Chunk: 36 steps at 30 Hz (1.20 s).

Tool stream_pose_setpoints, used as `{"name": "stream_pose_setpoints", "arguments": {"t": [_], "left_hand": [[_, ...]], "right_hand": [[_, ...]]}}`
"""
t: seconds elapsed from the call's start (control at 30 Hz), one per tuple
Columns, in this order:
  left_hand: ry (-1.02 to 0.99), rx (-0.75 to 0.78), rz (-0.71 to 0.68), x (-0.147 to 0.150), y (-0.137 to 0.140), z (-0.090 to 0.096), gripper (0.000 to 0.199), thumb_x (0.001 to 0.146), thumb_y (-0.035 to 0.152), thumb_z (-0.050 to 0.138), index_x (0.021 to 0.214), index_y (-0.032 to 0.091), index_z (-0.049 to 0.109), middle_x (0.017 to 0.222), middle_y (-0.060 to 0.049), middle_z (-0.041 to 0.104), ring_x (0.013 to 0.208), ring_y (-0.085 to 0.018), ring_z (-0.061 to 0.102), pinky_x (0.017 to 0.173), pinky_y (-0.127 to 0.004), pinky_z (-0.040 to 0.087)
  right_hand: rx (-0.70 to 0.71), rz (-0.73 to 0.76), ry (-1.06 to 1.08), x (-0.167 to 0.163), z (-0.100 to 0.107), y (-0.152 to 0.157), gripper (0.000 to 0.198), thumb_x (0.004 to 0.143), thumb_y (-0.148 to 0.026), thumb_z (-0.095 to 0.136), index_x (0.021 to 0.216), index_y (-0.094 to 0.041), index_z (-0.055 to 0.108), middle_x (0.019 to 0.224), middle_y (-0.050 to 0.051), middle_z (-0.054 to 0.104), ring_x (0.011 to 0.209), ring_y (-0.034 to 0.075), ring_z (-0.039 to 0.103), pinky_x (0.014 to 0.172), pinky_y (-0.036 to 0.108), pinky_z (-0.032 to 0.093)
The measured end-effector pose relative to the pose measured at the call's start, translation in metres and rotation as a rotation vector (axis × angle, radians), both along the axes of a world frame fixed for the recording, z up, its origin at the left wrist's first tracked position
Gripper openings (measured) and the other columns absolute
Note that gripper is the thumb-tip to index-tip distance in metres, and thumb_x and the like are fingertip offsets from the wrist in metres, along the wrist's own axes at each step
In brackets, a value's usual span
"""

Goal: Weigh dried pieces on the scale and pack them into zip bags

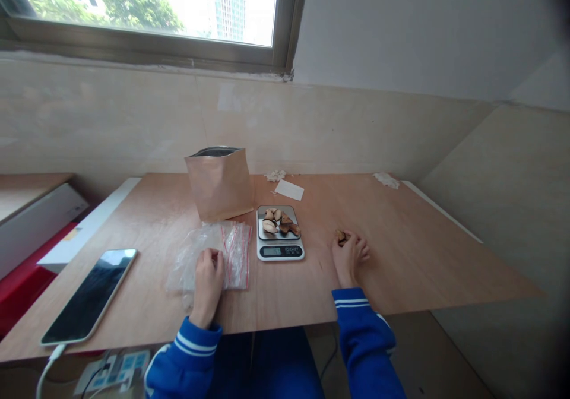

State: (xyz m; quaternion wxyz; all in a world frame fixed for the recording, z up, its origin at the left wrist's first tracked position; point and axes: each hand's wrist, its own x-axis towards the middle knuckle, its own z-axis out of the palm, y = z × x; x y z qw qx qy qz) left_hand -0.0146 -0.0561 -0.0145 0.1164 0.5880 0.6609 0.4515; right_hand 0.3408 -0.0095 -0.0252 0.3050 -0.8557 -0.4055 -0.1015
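A kitchen scale [281, 252] with a lit display stands in the middle of the table. On its steel plate lie several cream and brown pieces that look like dried mushrooms [281, 221]. To the right of it, my right hand [348, 255] rests on the wood, fingers closed around a brown dried mushroom [341, 237]. My left hand [208, 277] lies over clear zip bags [236, 253] with red seal lines. Its fingers are curled in, and whether anything is between them is hidden.
Behind the bags stands an open brown paper pouch [220, 185]. A white paper slip [289, 190] and crumpled tissue [275, 176] lie behind the scale, with another tissue [386, 180] at the back right. A phone [91, 298] with a charging cable [48, 363] is at the left.
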Motion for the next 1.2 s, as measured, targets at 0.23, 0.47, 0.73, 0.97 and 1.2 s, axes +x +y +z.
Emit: {"name": "stream_pose_setpoints", "arguments": {"t": [0.23,0.47,0.73,0.97,1.2], "left_hand": [[-0.088,0.125,0.127,0.002,-0.009,0.014,0.026,0.091,0.044,0.045,0.089,0.019,0.053,0.076,-0.003,0.056,0.066,-0.019,0.054,0.065,-0.035,0.047],[-0.179,0.365,0.065,0.032,-0.028,0.031,0.02,0.093,0.038,0.047,0.096,0.018,0.05,0.081,-0.004,0.059,0.064,-0.016,0.057,0.056,-0.029,0.048],[-0.296,0.172,-0.313,0.059,-0.033,0.062,0.019,0.093,0.038,0.048,0.093,0.02,0.052,0.077,-0.003,0.062,0.067,-0.016,0.063,0.061,-0.029,0.052],[-0.609,0.178,0.011,0.037,-0.021,0.091,0.025,0.087,0.043,0.056,0.087,0.021,0.046,0.065,0.002,0.057,0.056,-0.012,0.055,0.05,-0.021,0.043],[-0.664,0.114,0.014,0.018,0.009,0.112,0.022,0.078,0.033,0.061,0.073,0.021,0.044,0.049,0.007,0.048,0.043,-0.008,0.041,0.041,-0.017,0.03]], "right_hand": [[0.129,0.037,0.009,0.003,0.002,0.001,0.029,0.08,-0.029,0.053,0.102,-0.013,0.063,0.109,0.021,0.055,0.105,0.037,0.046,0.084,0.048,0.033],[0.431,0.67,0.346,-0.06,0.039,-0.033,0.025,0.093,-0.037,0.043,0.092,-0.018,0.06,0.095,0.011,0.062,0.092,0.024,0.057,0.082,0.039,0.045],[0.056,1.16,0.717,-0.174,0.077,-0.08,0.03,0.095,-0.046,0.043,0.089,-0.02,0.056,0.074,0.002,0.06,0.065,0.016,0.055,0.062,0.027,0.043],[0.012,1.088,0.86,-0.136,0.074,-0.059,0.041,0.093,-0.055,0.045,0.075,-0.02,0.054,0.063,-0.002,0.052,0.061,0.014,0.053,0.059,0.025,0.043],[0.2,0.953,0.334,-0.111,0.072,-0.026,0.031,0.093,-0.039,0.049,0.117,-0.021,0.058,0.12,0.012,0.059,0.116,0.025,0.053,0.102,0.043,0.041]]}}
